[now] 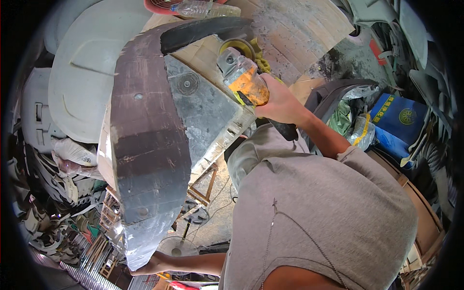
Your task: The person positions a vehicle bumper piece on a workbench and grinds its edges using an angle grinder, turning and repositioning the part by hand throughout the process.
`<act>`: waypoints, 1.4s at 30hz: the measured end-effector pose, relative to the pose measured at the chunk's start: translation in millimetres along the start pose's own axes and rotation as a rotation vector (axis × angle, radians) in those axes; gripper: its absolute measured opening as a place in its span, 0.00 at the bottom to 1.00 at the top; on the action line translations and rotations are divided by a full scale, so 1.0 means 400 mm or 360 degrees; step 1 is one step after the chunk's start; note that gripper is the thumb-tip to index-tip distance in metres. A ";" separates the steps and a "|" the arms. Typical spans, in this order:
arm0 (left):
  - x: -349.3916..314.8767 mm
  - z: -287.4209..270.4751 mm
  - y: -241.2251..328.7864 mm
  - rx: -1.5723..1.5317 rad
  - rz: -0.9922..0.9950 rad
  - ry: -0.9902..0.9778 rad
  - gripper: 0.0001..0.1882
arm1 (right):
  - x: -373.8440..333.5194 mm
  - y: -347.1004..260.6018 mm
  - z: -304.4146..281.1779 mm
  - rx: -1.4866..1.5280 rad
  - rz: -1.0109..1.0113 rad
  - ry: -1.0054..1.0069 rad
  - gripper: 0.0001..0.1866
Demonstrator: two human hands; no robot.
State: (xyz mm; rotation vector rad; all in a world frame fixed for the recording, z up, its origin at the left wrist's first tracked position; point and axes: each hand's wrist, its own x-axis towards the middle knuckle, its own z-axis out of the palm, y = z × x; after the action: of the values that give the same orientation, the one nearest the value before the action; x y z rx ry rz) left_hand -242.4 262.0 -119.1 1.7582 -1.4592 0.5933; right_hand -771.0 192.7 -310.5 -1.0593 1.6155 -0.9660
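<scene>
A long curved panel (147,108), brownish at the top and dark grey toward its lower end, stretches down the left half of the view. At its narrow lower tip, my left hand (149,265) grips the edge, with some of the fingers hidden by the panel. My right hand (280,99) is wrapped round an orange and grey angle grinder (252,86). The grinder's round disc (239,47) lies just right of the panel's upper arm, apart from the brown surface. A black strip (203,30) runs along that upper arm.
A grey slab (200,106) with a wooden edge lies beneath the panel. Cardboard (299,36) and a plastic bottle (208,8) are at the top. Large pale panels (87,72) crowd the left; a blue box (400,116) and bags stand right. A fan (176,247) is below.
</scene>
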 end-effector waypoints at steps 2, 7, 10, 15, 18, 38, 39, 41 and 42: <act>-0.004 0.005 0.002 -0.0048 0.0012 0.0017 0.30 | 0.000 -0.005 0.002 -0.0034 -0.0032 0.0030 0.34; -0.020 0.001 0.011 -0.0136 0.0174 -0.0030 0.31 | 0.000 -0.024 0.003 0.0156 0.0094 -0.0034 0.34; -0.024 0.005 0.040 -0.0182 0.0126 -0.0048 0.30 | 0.002 0.004 0.006 0.0078 -0.0017 0.0058 0.34; -0.028 0.005 0.028 -0.0132 0.0104 0.0021 0.29 | 0.021 -0.025 -0.017 0.0205 0.0017 0.0040 0.35; -0.028 0.011 0.029 -0.0288 0.0007 0.0030 0.29 | 0.026 -0.046 -0.023 0.0175 0.0017 0.0082 0.35; -0.026 -0.001 -0.001 -0.0089 0.0093 0.0019 0.31 | 0.040 -0.026 0.005 0.0248 0.0066 0.0042 0.36; -0.026 -0.002 -0.001 -0.0090 0.0088 0.0018 0.31 | 0.040 -0.026 0.005 0.0259 0.0085 0.0029 0.36; -0.028 -0.005 0.004 -0.0082 0.0079 0.0024 0.30 | 0.040 -0.034 0.010 0.0269 0.0099 0.0004 0.37; -0.029 -0.007 0.013 -0.0039 0.0083 0.0032 0.30 | 0.036 -0.048 0.015 0.0234 0.0120 0.0072 0.37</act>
State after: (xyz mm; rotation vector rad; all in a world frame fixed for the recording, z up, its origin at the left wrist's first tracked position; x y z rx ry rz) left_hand -249.9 270.9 -125.0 1.6954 -1.4963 0.6160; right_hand -764.2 172.4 -298.3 -0.8763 1.5840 -1.0474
